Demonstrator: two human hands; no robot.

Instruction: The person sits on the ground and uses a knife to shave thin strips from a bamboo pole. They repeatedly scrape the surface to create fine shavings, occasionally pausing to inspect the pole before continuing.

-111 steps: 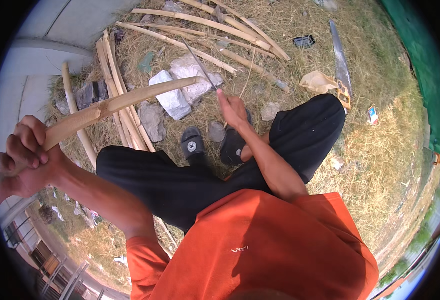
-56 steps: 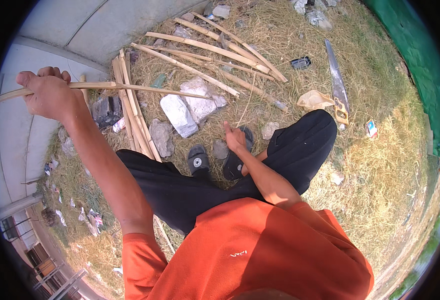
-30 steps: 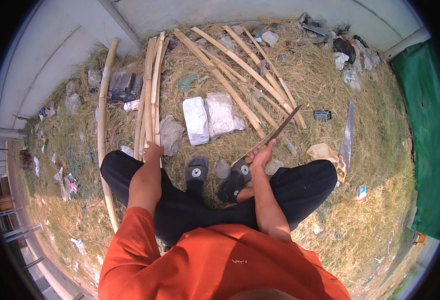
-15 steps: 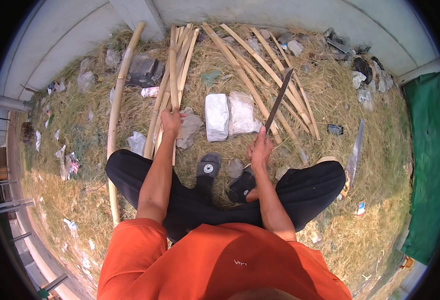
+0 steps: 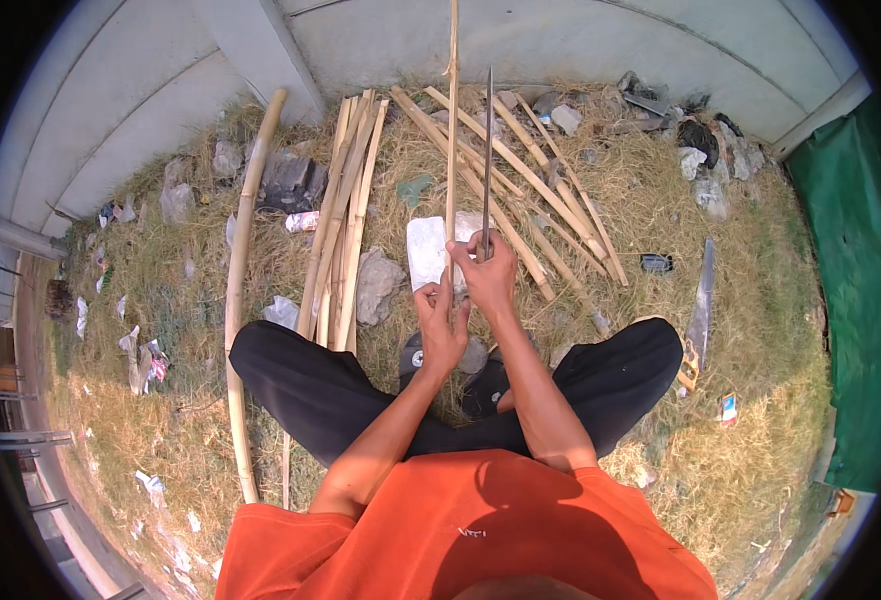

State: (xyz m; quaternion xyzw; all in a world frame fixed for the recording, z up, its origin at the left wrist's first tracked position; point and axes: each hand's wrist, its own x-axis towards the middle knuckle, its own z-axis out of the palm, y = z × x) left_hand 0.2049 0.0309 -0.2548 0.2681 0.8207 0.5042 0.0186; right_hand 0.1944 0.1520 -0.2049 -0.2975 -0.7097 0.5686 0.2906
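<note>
A long split bamboo strip [image 5: 452, 140] points away from me and rises past the upper edge of the view. My left hand [image 5: 443, 325] is closed round its near end. My right hand [image 5: 488, 272] grips a long, narrow dark-bladed knife [image 5: 488, 150], whose blade runs beside the strip, tip away from me. The right fingers also touch or nearly touch the strip; I cannot tell which. The knife's handle is hidden in my fist. Just beyond my hands, a white block [image 5: 426, 250] lies on the grass, and a second pale block [image 5: 469, 224] is partly covered by the right hand.
Several split bamboo strips [image 5: 361, 220] lie at left, with more strips [image 5: 531, 160] at right. A whole bamboo pole [image 5: 244, 240] lies further left. A handsaw [image 5: 702, 310] is past my right knee. Rocks [image 5: 376, 285] and litter dot the grass; a pale wall [image 5: 521, 45] bounds the far side.
My left hand has lifted a strip from the left pile and brought it to the middle. My right hand has moved left with the knife, which now stands alongside the strip.
</note>
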